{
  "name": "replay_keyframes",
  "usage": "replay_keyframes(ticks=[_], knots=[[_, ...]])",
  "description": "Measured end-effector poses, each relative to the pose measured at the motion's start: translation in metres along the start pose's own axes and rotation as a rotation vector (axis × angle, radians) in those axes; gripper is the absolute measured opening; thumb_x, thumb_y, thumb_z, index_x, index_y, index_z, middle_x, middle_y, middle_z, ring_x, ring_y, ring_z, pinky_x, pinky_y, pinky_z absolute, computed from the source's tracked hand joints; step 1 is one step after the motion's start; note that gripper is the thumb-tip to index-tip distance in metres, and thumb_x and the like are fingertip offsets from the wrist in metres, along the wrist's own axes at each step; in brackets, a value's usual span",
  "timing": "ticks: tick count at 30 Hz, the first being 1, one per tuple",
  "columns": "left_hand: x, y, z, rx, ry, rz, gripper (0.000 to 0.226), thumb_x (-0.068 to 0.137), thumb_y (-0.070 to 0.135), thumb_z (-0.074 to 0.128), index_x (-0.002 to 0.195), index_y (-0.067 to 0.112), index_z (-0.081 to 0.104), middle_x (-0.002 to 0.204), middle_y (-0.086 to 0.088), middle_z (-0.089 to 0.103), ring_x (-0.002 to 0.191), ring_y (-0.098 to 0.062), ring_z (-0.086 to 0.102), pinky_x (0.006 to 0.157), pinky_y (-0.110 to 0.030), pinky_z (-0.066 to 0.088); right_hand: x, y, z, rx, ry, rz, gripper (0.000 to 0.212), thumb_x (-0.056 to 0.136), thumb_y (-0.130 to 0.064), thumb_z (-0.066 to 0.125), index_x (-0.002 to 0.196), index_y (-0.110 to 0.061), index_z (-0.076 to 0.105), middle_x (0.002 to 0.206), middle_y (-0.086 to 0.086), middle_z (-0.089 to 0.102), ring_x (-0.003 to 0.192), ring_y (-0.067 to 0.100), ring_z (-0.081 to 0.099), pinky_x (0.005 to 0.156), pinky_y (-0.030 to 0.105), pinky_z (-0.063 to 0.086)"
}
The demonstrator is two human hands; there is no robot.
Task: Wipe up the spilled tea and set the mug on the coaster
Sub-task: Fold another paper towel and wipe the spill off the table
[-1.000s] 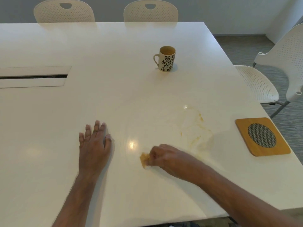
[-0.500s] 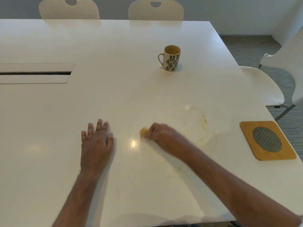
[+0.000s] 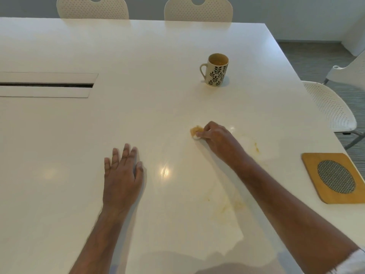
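— While the right hand [image 3: 214, 136] squeezes the wet tissue [image 3: 196, 132], is the left hand [image 3: 122, 176] flat and loose on the table [image 3: 138, 56]?
— Yes. Tea spots [image 3: 256, 148] might smear. The mug [image 3: 216, 69] sits far from the coaster [image 3: 333, 177].

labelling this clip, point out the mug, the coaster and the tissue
mug [image 3: 216, 73]: head view, on its leaf-patterned side.
coaster [image 3: 312, 163]: head view, on its bare wooden corner.
tissue [image 3: 195, 130]: head view, on the tea-stained wad.
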State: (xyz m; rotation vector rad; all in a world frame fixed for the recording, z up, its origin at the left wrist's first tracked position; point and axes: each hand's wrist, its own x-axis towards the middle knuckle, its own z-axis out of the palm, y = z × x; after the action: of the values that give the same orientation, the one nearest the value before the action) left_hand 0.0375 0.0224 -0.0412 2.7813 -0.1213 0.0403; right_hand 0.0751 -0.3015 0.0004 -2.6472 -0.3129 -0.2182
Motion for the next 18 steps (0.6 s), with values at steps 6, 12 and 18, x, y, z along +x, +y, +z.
replay_keyframes(ticks=[6,12,18], knots=[[0.001,0.001,0.0,0.024,-0.01,0.0,0.064,0.102,0.043,0.029,0.162,0.021,0.039,0.173,-0.001,0.026,0.162,-0.031,0.017,0.131,-0.053,0.01,-0.004,-0.061,0.04,0.119,-0.255,-0.18,0.022,0.101,-0.015,0.057,0.111,-0.027,0.073,0.101,-0.004,0.058,0.091,0.016,0.049,0.077,0.028,0.035],[-0.001,0.001,-0.002,0.018,-0.013,0.012,0.064,0.104,0.044,0.026,0.163,0.021,0.036,0.173,-0.001,0.024,0.162,-0.03,0.013,0.131,-0.055,0.01,-0.064,-0.095,0.027,0.198,-0.468,-0.577,0.025,0.103,-0.01,0.062,0.122,-0.021,0.074,0.107,-0.001,0.062,0.088,0.02,0.056,0.082,0.03,0.046],[0.0,0.001,-0.002,0.022,-0.009,-0.002,0.063,0.103,0.041,0.031,0.162,0.02,0.039,0.173,-0.002,0.026,0.162,-0.031,0.016,0.131,-0.054,0.011,0.016,-0.079,0.028,0.14,-0.3,-0.306,0.011,0.092,-0.022,0.076,0.101,-0.018,0.079,0.101,0.015,0.066,0.091,0.031,0.061,0.085,0.041,0.049]])
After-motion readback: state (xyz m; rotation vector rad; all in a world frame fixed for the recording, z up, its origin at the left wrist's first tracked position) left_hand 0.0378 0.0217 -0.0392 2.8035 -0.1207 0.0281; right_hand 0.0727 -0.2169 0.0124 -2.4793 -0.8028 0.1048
